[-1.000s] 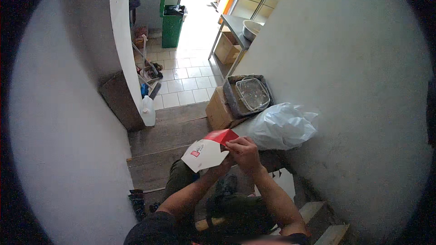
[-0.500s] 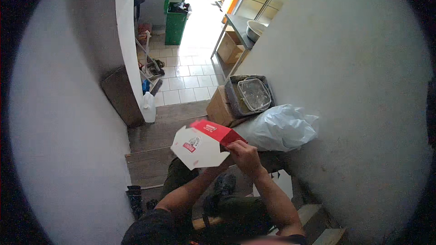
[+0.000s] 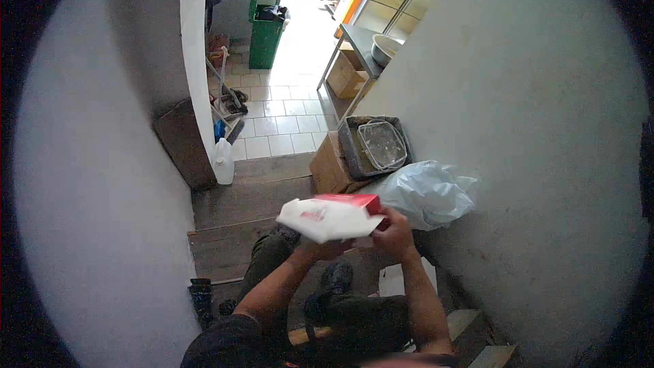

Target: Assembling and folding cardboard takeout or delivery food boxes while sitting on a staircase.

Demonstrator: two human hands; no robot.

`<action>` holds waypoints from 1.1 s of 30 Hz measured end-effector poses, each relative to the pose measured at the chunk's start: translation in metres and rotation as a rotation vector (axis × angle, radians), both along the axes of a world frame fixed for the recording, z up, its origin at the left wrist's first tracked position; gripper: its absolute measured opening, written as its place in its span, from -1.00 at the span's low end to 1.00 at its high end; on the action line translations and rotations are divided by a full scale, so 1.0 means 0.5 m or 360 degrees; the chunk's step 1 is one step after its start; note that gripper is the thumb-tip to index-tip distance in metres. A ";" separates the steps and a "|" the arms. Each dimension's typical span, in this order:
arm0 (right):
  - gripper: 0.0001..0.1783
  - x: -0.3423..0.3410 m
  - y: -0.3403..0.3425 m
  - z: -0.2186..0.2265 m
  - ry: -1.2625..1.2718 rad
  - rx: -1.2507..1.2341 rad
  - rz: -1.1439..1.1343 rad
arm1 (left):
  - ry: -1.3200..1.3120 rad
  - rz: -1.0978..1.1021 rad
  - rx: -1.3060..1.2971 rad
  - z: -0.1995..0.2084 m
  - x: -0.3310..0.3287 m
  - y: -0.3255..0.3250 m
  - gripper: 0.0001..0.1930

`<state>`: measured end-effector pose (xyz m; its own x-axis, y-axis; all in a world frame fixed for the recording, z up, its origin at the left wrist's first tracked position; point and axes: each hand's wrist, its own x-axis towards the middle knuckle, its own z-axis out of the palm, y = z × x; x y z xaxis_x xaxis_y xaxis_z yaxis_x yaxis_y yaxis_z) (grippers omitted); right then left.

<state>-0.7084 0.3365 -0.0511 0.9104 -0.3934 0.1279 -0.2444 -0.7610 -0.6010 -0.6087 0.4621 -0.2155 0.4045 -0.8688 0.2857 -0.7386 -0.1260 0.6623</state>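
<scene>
I hold a red and white folding cardboard box point(image 3: 330, 220) in front of me, its pale printed panel facing up toward me and its red side beyond. My right hand point(image 3: 395, 233) is closed on the box's right end, where red and white panels meet. Under the near edge is my left hand point(image 3: 328, 250), gripping from below, its fingers mostly hidden by the cardboard. The box is slightly blurred. White cardboard point(image 3: 402, 279) lies beside my right forearm.
Wooden steps point(image 3: 225, 211) run down between two walls. At the right, a cardboard box point(image 3: 330, 163) bears a dark tub point(image 3: 351, 146) with a clear lid, next to a white plastic bag point(image 3: 429, 194). A white jug point(image 3: 223, 161) stands left; a green bin point(image 3: 264, 44) is farther off.
The box has tipped so its white panel looks flatter, and it has shifted slightly right and nearer. My right hand has moved right and a little lower with it.
</scene>
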 end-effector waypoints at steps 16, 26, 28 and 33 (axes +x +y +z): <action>-0.49 -0.111 -0.143 -0.038 -0.0584 0.1157 -0.0706 | 0.0113 -0.0129 0.0102 0.027 0.029 0.021 -0.27; -0.37 -0.089 -0.140 -0.089 -0.1199 0.2011 -0.0068 | -0.0003 0.0384 -0.0654 0.086 0.044 0.020 -0.62; -0.35 -0.076 -0.121 -0.082 -0.1295 0.1816 -0.0176 | 0.0010 0.0469 -0.0656 0.091 0.044 0.023 -0.66; -0.36 -0.039 -0.050 -0.057 -0.1485 0.1095 -0.0468 | 0.0364 0.0388 -0.0498 0.095 0.025 0.023 -0.71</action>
